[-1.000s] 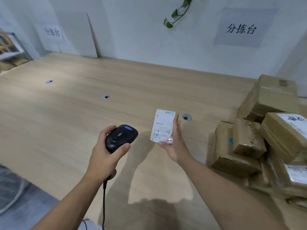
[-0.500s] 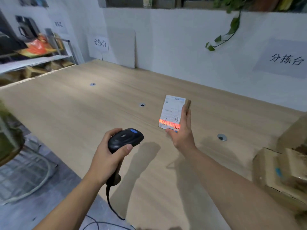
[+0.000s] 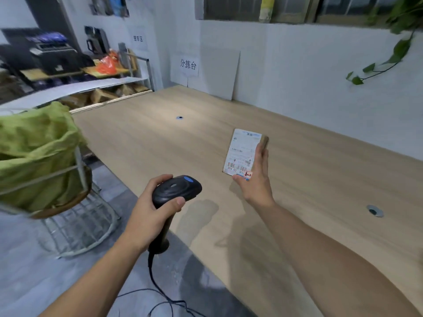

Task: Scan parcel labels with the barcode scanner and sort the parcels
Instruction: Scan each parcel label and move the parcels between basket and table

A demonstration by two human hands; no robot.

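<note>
brown card under a white label [image 3: 240,154] marks the small parcel [image 3: 263,141] that the right hand [image 3: 256,184] grips upright above the pale wood desk [image 3: 320,179], thumb at its lower edge and fingers along its right side, the barcode turned toward the black barcode scanner [image 3: 176,191]. the left hand [image 3: 148,216] is wrapped round the scanner's handle just off the desk's near edge, the head aimed at the parcel from near by, its cable [image 3: 158,287] trailing to the floor. no clear scan line shows across the barcode, so whether this read has gone through cannot be told; the work looks to be at the scanning step for this parcel, with its sorting yet to come. no sorted or waiting parcels show on the desk in view, so how many are done cannot be judged. to the left stands a wire basket [image 3: 75,227] lined with a green bag [image 3: 34,145], a likely drop point, its contents hidden from this angle. farther back, a shelf [image 3: 91,84] holds what appear to be brown cartons [image 3: 103,96] beneath it, blurred.
</note>
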